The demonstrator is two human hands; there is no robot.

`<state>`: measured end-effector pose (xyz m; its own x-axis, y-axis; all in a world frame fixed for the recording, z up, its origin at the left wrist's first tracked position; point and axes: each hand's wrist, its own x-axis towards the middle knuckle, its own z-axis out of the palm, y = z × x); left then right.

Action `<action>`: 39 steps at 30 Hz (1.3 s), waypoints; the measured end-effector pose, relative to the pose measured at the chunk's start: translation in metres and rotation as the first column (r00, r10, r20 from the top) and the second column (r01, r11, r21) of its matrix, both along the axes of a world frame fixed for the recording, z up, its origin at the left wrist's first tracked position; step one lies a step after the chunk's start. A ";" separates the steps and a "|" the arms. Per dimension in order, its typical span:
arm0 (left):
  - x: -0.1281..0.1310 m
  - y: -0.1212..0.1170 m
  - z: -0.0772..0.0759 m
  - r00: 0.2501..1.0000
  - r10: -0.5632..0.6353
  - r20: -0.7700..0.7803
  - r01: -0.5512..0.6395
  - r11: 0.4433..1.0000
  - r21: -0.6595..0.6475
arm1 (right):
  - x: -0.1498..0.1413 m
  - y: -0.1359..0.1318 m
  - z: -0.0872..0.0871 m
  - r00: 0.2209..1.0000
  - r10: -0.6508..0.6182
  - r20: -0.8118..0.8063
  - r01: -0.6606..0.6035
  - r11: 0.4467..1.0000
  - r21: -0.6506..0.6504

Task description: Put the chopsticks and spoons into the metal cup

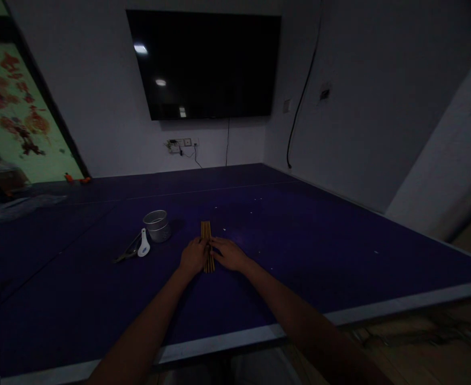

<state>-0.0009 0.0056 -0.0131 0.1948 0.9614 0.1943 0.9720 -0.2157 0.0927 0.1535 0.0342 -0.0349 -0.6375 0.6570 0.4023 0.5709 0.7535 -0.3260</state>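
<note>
A row of several brown chopsticks [205,229] lies side by side on the purple tabletop [311,240], pointing away from me. From the left, my left hand [194,255] grips the row around its middle, fingers bent over it. My right hand [228,253] holds it from the right, its fingertips close to those of the left. The middle of the chopsticks is partly hidden under the fingers. Left of my hands stands a metal cup [157,226], upright. Beside it lie a white spoon [143,245] with a blue mark and a dark plier-like tool [126,253].
A pale edge strip [227,338] borders the table in front. White specks are scattered on the right half. A television [211,64] hangs on the back wall above sockets [183,143] with cables. Crumpled clear plastic [22,206] and small orange objects [69,177] lie at far left.
</note>
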 end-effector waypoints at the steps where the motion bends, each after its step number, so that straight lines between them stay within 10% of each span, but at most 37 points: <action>1: 0.000 0.000 0.000 1.000 0.000 -0.002 0.000 1.000 0.000 | 0.000 0.000 0.000 1.000 0.002 0.000 -0.002 1.000 0.002; 6: 0.002 -0.003 0.008 0.999 0.034 0.036 -0.035 0.999 0.025 | 0.000 -0.001 0.000 1.000 -0.010 -0.011 0.010 1.000 -0.007; 10: -0.009 -0.010 0.029 0.981 0.154 0.120 -0.182 0.941 0.284 | 0.001 -0.002 0.003 0.999 -0.010 -0.031 0.009 1.000 -0.022; 14: -0.044 -0.016 0.051 0.840 0.418 0.345 -0.542 0.673 0.504 | 0.001 -0.001 0.004 0.999 -0.016 -0.043 0.015 1.000 -0.019; 18: -0.085 -0.016 0.055 0.607 0.615 0.503 -0.794 0.442 0.417 | 0.000 0.001 0.002 0.998 -0.035 -0.058 0.034 0.999 -0.017; 25: -0.115 -0.009 0.040 0.553 0.787 0.273 -0.826 0.560 0.061 | 0.001 0.001 0.003 0.996 -0.063 -0.057 0.062 0.998 -0.019; 39: -0.119 -0.003 0.033 0.607 0.770 0.199 -0.787 0.617 0.014 | 0.001 0.003 0.000 0.996 -0.069 -0.056 0.069 0.998 -0.010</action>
<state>-0.1194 0.0021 0.0198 -0.6601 0.7111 0.2422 0.7492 0.5997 0.2812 0.1540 0.0368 -0.0346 -0.5669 0.7020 0.4310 0.6018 0.7102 -0.3653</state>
